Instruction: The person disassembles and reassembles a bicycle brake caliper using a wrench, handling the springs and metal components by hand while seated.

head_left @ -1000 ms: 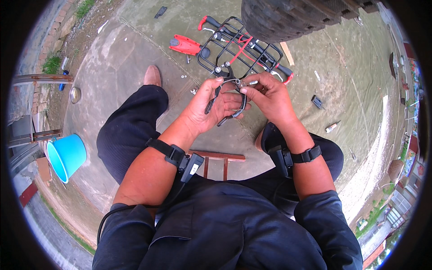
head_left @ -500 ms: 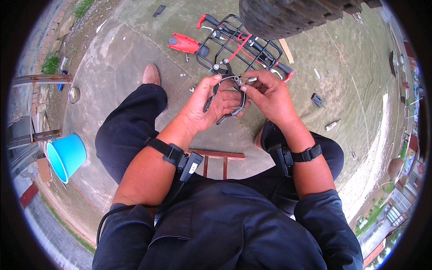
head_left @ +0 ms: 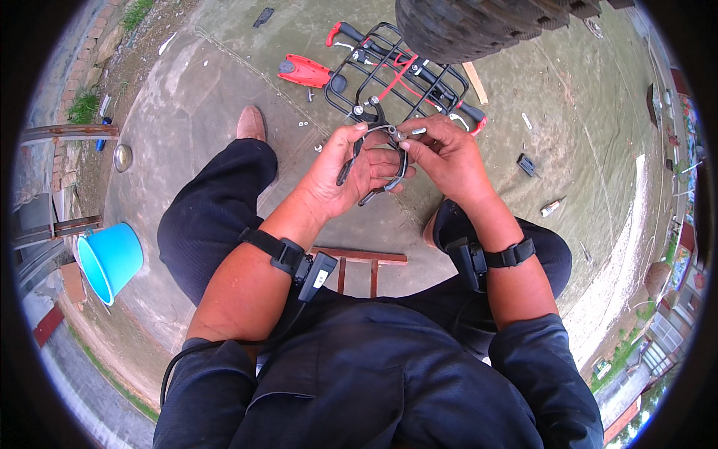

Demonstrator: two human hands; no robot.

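Note:
Both my hands are at a black bicycle brake caliper (head_left: 381,114) with curved arms and silver bolts, held up in front of me. My left hand (head_left: 336,179) has its palm turned up; thumb and fingers close on the caliper's left side, and its curved arms hang over the palm. From the right, my right hand (head_left: 452,161) pinches the caliper near its middle bolt with thumb and forefinger. A small silver metal piece (head_left: 419,132) sticks out by those fingertips. The spot between the fingertips is partly hidden.
Beyond my hands lies a black wire rack (head_left: 389,30) with red-ended handlebars. A red plastic part (head_left: 303,72) is beside it. A knobbly tyre (head_left: 464,34) hangs at the top. Small nuts (head_left: 303,123) lie on the ground. A blue bucket (head_left: 112,258) stands at left.
Almost nothing differs. My right fingertips have shifted very slightly at the caliper's middle; my left hand keeps its hold.

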